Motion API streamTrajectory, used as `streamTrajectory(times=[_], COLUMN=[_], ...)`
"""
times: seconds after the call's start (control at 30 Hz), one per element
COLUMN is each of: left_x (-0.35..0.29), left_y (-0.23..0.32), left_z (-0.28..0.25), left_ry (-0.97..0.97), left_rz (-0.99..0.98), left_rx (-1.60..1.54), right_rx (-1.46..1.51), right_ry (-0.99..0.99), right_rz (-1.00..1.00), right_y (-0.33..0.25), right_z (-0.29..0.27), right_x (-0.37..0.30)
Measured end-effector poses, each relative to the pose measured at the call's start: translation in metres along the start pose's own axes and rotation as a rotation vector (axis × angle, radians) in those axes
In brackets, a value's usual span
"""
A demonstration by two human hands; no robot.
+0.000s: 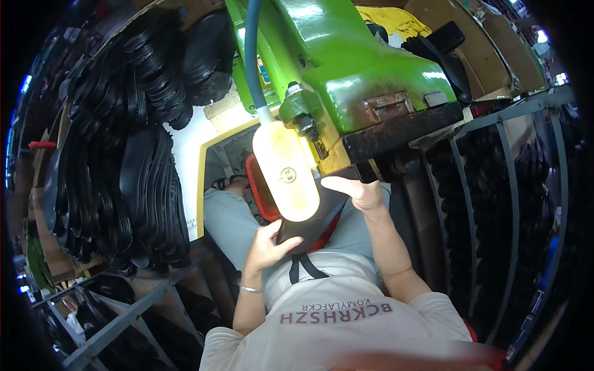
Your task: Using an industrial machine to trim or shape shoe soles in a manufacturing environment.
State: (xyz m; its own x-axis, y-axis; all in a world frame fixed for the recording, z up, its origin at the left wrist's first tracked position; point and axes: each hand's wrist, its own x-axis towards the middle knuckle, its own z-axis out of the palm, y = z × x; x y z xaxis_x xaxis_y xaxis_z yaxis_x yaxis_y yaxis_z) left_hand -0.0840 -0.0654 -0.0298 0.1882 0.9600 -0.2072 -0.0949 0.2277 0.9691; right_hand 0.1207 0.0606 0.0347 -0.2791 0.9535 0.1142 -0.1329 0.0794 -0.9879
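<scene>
Below the green machine (pixel 371 80) I hold a black shoe sole (pixel 314 226) tilted over my lap. My left hand (pixel 267 248) grips its near left end, thumb on top and the other fingers mostly out of sight beneath. At the far right end, my right hand (pixel 357 193) has its thumb laid along the sole, close under the machine's working tip; its fingers are hidden behind. A lit oblong lamp (pixel 286 170) covers part of the sole, so its full outline does not show.
Stacks of black soles (pixel 148 185) stand on the left. Metal racks (pixel 507 179) with more dark pieces rise on the right. A red container (pixel 260 188) sits below the machine. At the back right are cardboard boxes (pixel 489 55) and a yellow cloth (pixel 396 21).
</scene>
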Motion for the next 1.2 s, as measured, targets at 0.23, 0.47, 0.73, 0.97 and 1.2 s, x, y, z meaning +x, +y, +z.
streamTrajectory(times=[0.23,0.47,0.73,0.97,1.2], left_x=[0.075,0.06,0.075,0.063,0.022], left_y=[0.031,0.005,0.041,0.069,0.063], left_z=[0.052,0.064,0.062,-0.004,-0.055], left_ry=[0.296,0.424,0.393,0.203,0.379], left_rz=[0.289,0.32,0.332,0.395,0.182], left_rx=[0.065,0.084,0.425,0.063,-0.092], right_rx=[-0.078,0.095,0.134,0.207,0.116], right_ry=[0.144,0.071,0.456,0.181,0.071], right_rz=[0.179,0.606,0.113,0.052,-0.09], right_y=[0.017,0.041,-0.015,0.002,0.009], right_z=[0.008,-0.078,-0.113,-0.084,-0.014], right_x=[-0.048,-0.169,-0.055,0.004,-0.011])
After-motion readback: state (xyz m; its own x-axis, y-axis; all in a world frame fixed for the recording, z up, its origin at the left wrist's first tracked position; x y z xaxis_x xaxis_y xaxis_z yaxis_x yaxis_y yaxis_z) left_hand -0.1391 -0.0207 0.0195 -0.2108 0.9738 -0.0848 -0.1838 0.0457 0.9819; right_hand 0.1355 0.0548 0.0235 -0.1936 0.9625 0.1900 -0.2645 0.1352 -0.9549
